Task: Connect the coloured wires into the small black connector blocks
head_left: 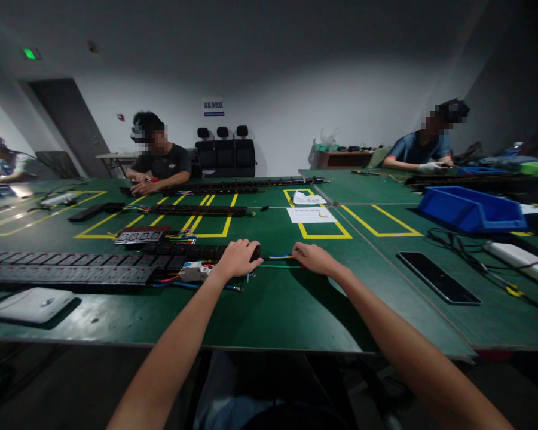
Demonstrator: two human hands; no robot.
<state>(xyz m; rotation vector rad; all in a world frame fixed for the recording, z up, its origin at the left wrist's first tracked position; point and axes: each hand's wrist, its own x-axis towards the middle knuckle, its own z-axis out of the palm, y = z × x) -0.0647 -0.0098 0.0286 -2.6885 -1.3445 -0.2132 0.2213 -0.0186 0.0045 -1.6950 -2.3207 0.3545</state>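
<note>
Blue bin [457,216] on the right side of the green counter [273,316], beyond the dark-screened phone [437,278]; near wall hides its floor, contents cannot be told. Teal basket [326,147] on the brown table [345,158] by the back wall, a clear bag [329,135] rising from it. Wall sign [213,106] reads 成品存放区; the smaller line on its blue band is illegible. White sheet [311,215] on the counter bears dark characters, too blurred to read, with a small yellow piece lying on it. White box [32,306], front left, carries a round mark; no brand legible. Black socket strip [201,251] lies on the counter before the person, just behind a longer grey socket strip [72,269]. Left hand [240,258] clasped over the black strip's right end; right hand [314,258] has fingertips pinched together on yellow and blue wires [278,257] stretched between the hands.
</note>
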